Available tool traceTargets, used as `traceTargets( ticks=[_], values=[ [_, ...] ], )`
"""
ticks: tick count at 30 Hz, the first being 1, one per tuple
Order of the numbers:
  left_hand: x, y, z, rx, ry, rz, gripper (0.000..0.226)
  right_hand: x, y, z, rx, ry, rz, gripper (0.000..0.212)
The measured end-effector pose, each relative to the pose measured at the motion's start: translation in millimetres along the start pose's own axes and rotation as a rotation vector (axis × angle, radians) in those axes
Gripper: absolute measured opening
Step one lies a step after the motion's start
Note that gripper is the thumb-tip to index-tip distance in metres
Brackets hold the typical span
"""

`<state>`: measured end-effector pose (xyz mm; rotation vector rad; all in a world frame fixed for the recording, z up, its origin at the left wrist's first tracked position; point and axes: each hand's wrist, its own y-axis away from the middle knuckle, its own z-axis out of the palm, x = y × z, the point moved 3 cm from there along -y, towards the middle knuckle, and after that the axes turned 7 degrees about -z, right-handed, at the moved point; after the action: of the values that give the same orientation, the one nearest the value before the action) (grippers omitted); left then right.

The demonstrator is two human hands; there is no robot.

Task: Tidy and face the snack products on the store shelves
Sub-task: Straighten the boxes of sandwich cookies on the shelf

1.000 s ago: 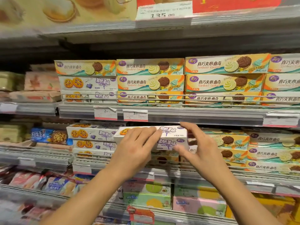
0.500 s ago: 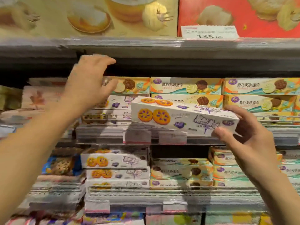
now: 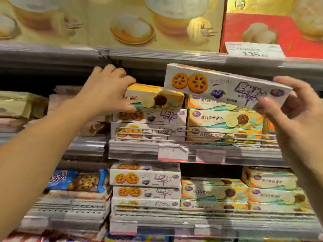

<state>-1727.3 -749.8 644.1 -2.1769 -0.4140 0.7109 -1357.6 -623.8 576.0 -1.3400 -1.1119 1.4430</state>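
Note:
My right hand grips the right end of a white blueberry cookie box, held tilted in the air in front of the upper shelf. My left hand grips the left end of an orange sandwich-cookie box, which sits askew on top of a stack of white blueberry boxes. To the right of that stack stand stacked orange sandwich-cookie boxes, partly hidden by the held box.
A wire rail and price tags run along the shelf front. The shelf below holds more white boxes, orange boxes and a blue cookie bag. Large gift boxes fill the top shelf.
My right hand has lifted the white box from the lower shelf up to the upper shelf level. My left hand let go of it, rose, and took hold of the orange box.

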Motion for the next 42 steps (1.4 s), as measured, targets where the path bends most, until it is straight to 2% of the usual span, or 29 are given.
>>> traceTargets(
  ticks=[3,7,10,13,19,23,26,31,36,39,42],
  values=[
    [-29.9,25.4,-10.1,-0.013,0.001,-0.014,0.086,0.1,-13.7,11.5,-0.017,-0.04,-0.039,0.041],
    [-53.5,71.7,-11.1,-0.108,0.184,-0.027,0.083,2.7,-27.6,31.0,-0.084,-0.013,-0.089,0.045],
    [-37.5,108.5,-1.7,-0.193,0.357,0.044,0.079,-1.6,-38.6,58.5,-0.18,0.028,-0.15,0.048],
    [-5.6,132.9,15.5,-0.169,0.421,0.143,0.079,-11.7,-49.6,93.2,-0.276,0.079,-0.21,0.049],
    [29.5,152.7,47.5,-0.208,0.395,0.13,0.081,-6.5,-62.0,141.9,-0.387,0.152,-0.234,0.05],
    [30.3,148.6,56.5,-0.258,0.403,0.109,0.078,7.8,-72.3,155.7,-0.443,0.162,-0.131,0.051],
    [30.6,147.6,60.7,-0.222,0.384,0.116,0.076,12.5,-78.8,158.6,-0.502,0.157,-0.083,0.053],
    [36.2,144.2,60.0,-0.187,0.358,0.102,0.076,21.2,-87.5,163.9,-0.677,0.42,-0.145,0.06],
    [36.4,130.6,49.8,-0.188,0.306,0.087,0.081,32.0,-97.2,167.1,-0.763,0.481,-0.129,0.06],
    [36.6,127.1,47.9,-0.188,0.289,0.077,0.08,38.5,-101.1,172.0,-0.901,0.593,-0.095,0.062],
    [38.4,123.6,47.6,-0.187,0.291,0.067,0.082,40.6,-100.8,177.0,-1.047,0.709,-0.138,0.059]
  ],
)
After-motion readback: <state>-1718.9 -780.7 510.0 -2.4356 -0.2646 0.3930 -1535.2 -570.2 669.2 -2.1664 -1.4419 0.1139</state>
